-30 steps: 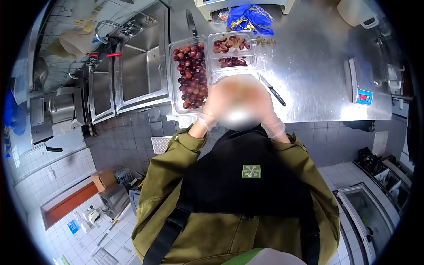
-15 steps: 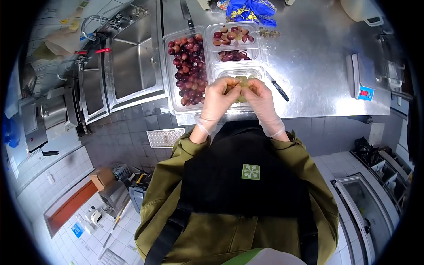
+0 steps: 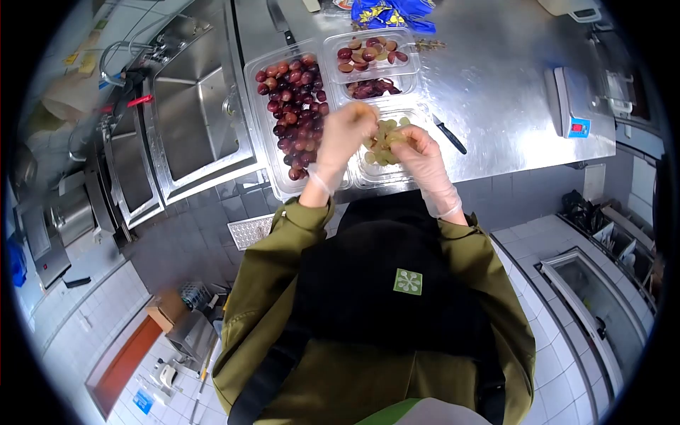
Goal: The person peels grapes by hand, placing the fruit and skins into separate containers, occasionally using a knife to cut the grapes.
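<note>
Both my hands wear clear gloves. My left hand (image 3: 345,134) is slightly blurred, its fingers pinched together over the left edge of a clear tub (image 3: 363,178); whatever they hold is hidden. My right hand (image 3: 423,159) pinches a pale green grape (image 3: 398,135), which looks peeled, above the right side of the same tub. Inside it lie several peeled grapes (image 3: 382,152). Left of my left hand, a large clear container (image 3: 258,127) holds many red grapes (image 3: 294,106). Behind my hands, dark grape skins (image 3: 372,88) sit in a tub, with halved grapes (image 3: 368,53) in the section beyond.
A small black-handled knife (image 3: 451,137) lies right of the tub, and a larger knife (image 3: 283,27) lies behind the red grapes. A digital scale (image 3: 572,103) stands at the right. Sinks (image 3: 198,106) adjoin on the left. A blue bag (image 3: 397,14) lies at the back.
My hands were together over the tub and have come apart. The left moved up and left, the right a little to the right with the grape. The view has tilted slightly.
</note>
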Demonstrator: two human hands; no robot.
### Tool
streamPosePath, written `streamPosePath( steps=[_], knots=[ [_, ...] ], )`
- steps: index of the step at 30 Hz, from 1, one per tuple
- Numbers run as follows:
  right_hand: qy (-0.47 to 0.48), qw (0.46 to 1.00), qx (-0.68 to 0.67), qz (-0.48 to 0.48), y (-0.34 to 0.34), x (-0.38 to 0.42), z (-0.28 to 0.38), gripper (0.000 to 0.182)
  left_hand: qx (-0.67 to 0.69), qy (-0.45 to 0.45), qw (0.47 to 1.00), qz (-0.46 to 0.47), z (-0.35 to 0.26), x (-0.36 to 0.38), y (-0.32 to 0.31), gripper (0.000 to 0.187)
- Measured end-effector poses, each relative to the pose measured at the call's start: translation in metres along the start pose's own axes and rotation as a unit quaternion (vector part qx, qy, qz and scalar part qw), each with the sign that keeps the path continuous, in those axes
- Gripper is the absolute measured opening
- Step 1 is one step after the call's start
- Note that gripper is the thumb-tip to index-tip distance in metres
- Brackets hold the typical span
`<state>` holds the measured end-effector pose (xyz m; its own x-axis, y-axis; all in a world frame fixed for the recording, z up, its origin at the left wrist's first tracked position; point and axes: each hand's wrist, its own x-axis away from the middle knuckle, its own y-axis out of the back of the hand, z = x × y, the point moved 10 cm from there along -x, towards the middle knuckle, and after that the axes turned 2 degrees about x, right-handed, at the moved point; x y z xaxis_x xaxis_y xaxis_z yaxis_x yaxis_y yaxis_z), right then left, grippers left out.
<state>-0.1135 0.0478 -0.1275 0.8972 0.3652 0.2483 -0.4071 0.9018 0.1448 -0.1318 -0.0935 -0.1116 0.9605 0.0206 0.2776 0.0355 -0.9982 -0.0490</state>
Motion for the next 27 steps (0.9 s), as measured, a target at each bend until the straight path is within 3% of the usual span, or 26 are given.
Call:
streamPosePath(
  steps=[1, 2, 5, 7, 8, 11, 17, 22, 25, 27],
  knots=[
    [0.019, 0.998, 0.066, 0.006, -0.002, -0.003, 0.014, 0.012, -0.044, -0.059, 0.994, -0.075, -0.004, -0.014, 0.014, 0.009],
    [0.015, 0.975, 0.221, 0.027, -0.007, -0.006, 0.024, 0.012, -0.036, -0.033, 0.996, -0.073, 0.008, -0.028, 0.015, 0.01],
    [-0.036, 0.997, 0.054, -0.039, 0.007, 0.001, 0.012, 0.014, 0.054, 0.022, 0.998, -0.026, 0.007, -0.034, -0.004, 0.016],
    [-0.139, 0.972, -0.179, -0.069, 0.011, 0.008, 0.024, 0.015, 0.083, 0.046, 0.995, 0.006, -0.002, -0.024, -0.014, 0.018],
    [-0.082, 0.966, -0.238, -0.063, 0.013, 0.006, 0.022, 0.015, 0.089, 0.05, 0.994, 0.024, 0.001, -0.018, -0.017, 0.019],
    [-0.09, 0.961, -0.25, -0.083, 0.017, 0.006, 0.011, 0.014, 0.063, 0.059, 0.993, 0.078, 0.007, -0.003, -0.032, 0.019],
    [-0.085, 0.982, -0.127, -0.109, 0.028, 0.003, 0.006, 0.015, -0.002, 0.043, 0.996, 0.079, -0.004, 0.005, -0.037, 0.013],
    [-0.054, 0.996, -0.053, -0.05, 0.03, 0.001, 0.005, 0.014, -0.133, -0.028, 0.984, 0.112, -0.022, 0.009, -0.04, 0.011],
    [0.013, 0.998, 0.068, 0.005, 0.026, -0.003, 0.019, 0.014, -0.126, -0.019, 0.986, 0.107, -0.005, 0.003, -0.037, 0.014],
    [0.037, 0.996, 0.079, 0.032, 0.022, -0.002, 0.021, 0.013, -0.11, -0.013, 0.99, 0.092, 0.007, -0.001, -0.035, 0.014]
  ],
)
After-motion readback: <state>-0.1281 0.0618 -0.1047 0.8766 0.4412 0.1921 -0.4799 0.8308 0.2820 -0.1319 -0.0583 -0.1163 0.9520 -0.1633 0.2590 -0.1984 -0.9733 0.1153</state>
